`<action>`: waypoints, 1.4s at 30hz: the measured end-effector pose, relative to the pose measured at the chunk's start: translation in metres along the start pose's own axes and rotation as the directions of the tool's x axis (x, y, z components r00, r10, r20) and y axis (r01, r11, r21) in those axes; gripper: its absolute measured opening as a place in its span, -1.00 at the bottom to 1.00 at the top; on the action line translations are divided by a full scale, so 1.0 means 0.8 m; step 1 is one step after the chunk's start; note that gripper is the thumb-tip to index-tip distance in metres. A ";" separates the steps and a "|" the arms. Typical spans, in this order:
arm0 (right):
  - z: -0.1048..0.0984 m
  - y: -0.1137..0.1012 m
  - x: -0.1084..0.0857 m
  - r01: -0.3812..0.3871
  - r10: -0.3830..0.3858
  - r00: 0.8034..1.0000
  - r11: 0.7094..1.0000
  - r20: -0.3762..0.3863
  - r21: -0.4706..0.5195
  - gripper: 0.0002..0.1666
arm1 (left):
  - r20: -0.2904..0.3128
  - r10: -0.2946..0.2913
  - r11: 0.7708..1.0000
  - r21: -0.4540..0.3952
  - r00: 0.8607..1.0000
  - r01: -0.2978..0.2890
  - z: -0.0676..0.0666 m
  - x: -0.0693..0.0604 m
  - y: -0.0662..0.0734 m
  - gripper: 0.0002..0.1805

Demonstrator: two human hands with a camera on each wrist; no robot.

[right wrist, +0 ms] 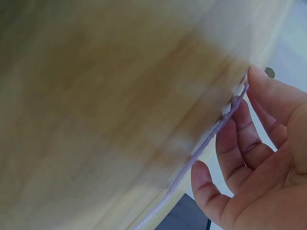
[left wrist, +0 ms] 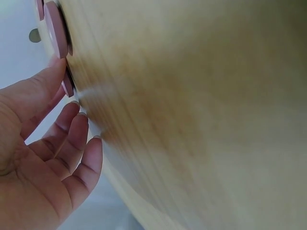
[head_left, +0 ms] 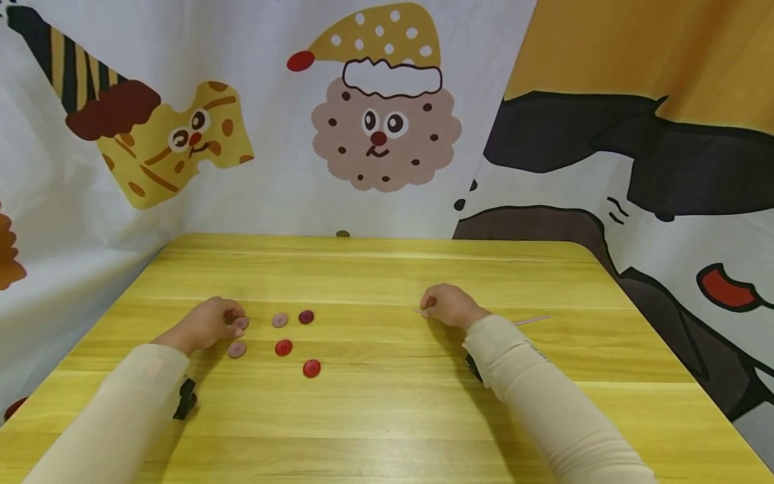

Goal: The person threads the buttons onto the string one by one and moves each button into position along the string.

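My left hand (head_left: 208, 324) is at the left of the table, thumb and index finger on either side of a pink button (head_left: 241, 323) in a pinch. Its other fingers are loosely bent in the left wrist view, where part of that button (left wrist: 68, 82) shows beyond the thumb. Just nearer lies another pink button (head_left: 237, 349). On the right, my right hand (head_left: 450, 306) pinches a thin pale purple cord (right wrist: 206, 141) near one end between thumb and index finger. The cord runs under the hand, and its far part (head_left: 532, 320) lies on the table.
Right of the left hand lie a pink button (head_left: 280, 320), a dark red button (head_left: 306, 316) and two red buttons, one (head_left: 283, 347) farther away than the other (head_left: 312, 368). A printed curtain (head_left: 266, 202) hangs behind the wooden table (head_left: 387, 417).
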State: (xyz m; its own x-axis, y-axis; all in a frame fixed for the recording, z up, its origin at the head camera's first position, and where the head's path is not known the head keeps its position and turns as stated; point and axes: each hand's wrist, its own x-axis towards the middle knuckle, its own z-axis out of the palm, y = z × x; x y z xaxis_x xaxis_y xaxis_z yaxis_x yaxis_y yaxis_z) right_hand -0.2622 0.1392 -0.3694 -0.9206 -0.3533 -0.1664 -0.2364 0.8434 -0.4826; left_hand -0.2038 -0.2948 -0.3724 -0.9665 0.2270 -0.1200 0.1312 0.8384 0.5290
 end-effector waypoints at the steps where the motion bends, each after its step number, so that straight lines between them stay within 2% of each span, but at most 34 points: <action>1: 0.000 0.000 0.000 -0.002 0.002 1.000 1.000 0.000 0.001 -0.93 | -0.001 -0.003 1.000 0.001 1.000 0.003 0.000 0.000 0.000 -0.78; 11: 0.001 0.003 0.006 0.016 -0.017 1.000 0.999 -0.015 -0.029 -0.93 | 0.003 -0.015 1.000 0.002 1.000 0.015 -0.001 0.001 0.000 -0.82; 19: 0.001 0.004 0.008 -0.007 0.007 1.000 1.000 -0.014 -0.027 -0.92 | 0.009 -0.043 0.999 0.012 0.999 0.043 -0.001 0.001 0.003 -0.88; 31: 0.000 0.005 0.006 -0.020 0.020 1.000 1.000 -0.011 -0.014 -0.93 | 0.005 -0.020 1.000 0.022 1.000 0.020 0.001 0.001 0.004 -0.93; 42: 0.001 0.003 0.002 -0.025 0.025 1.000 1.000 -0.006 -0.007 -0.88 | -0.002 -0.033 0.999 0.025 0.999 0.033 0.001 -0.001 0.011 -0.90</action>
State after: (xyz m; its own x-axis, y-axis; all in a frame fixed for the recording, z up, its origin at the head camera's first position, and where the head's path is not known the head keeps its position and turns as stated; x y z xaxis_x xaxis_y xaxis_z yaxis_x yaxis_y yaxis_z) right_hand -0.2641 0.1401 -0.3713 -0.9282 -0.3296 -0.1729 -0.2155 0.8546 -0.4725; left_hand -0.2019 -0.2872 -0.3685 -0.9708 0.1983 -0.1353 0.1049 0.8573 0.5041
